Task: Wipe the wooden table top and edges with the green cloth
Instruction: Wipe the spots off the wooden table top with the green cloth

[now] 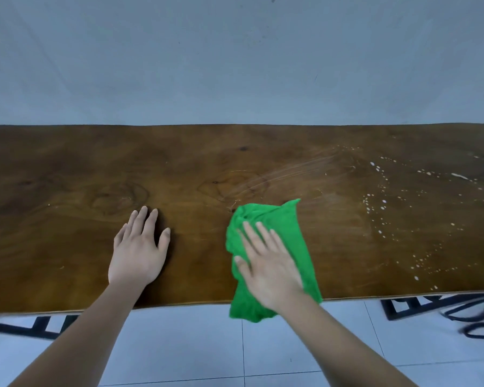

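Note:
A dark wooden table top [67,208] runs across the view against a pale wall. The green cloth [294,227] lies crumpled on it right of centre, and its lower end hangs over the near edge. My right hand [268,263] presses flat on the cloth with fingers spread. My left hand [139,247] rests flat on the bare wood to the left, holding nothing. White droplets and specks [380,202] dot the right part of the top. Faint wet streaks [277,174] show beyond the cloth.
A grey-blue wall [235,57] stands right behind the table's far edge. Under the near edge I see white floor tiles [179,344], black table frame parts [408,305] and a dark cable [475,322] on the floor at right.

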{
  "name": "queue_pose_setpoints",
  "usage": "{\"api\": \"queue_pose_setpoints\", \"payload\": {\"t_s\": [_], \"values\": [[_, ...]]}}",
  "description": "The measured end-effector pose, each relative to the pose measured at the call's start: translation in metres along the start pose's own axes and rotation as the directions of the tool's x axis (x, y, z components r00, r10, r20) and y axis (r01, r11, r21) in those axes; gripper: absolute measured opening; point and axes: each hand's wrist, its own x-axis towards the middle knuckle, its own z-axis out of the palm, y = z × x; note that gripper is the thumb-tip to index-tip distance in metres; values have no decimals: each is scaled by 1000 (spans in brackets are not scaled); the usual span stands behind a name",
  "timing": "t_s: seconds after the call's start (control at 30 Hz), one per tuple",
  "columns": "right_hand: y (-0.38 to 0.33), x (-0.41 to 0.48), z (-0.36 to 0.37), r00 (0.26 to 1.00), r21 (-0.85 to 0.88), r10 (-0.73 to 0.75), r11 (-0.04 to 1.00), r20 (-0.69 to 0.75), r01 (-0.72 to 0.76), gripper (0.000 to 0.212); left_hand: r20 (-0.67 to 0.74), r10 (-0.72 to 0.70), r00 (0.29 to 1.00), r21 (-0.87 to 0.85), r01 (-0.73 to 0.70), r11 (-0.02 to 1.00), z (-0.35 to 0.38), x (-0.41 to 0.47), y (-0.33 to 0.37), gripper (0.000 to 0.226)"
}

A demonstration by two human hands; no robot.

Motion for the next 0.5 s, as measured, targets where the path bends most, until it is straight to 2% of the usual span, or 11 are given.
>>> {"api": "queue_pose_setpoints", "payload": {"t_s": [0.1, 0.23, 0.37, 0.5], "values": [[-46, 21, 5, 982, -5, -188, 982, 23, 189, 72, -2, 9, 1000, -8, -9, 1000, -1, -1, 0, 89], [-64, 56, -2, 943, -24, -328, 944, 60, 330, 70, 5, 15, 1000, -14, -15, 1000, -2, 0, -1, 85], [-47, 83, -6, 917, -10, -391, 920, 78, 393, 71, 9, 13, 1000, -1, -13, 1000, -1, -1, 0, 78], [2, 107, -16, 937, 34, -343, 939, 59, 342, 69, 29, -15, 999, 20, 14, 1000, -2, -1, 5, 77]]}}
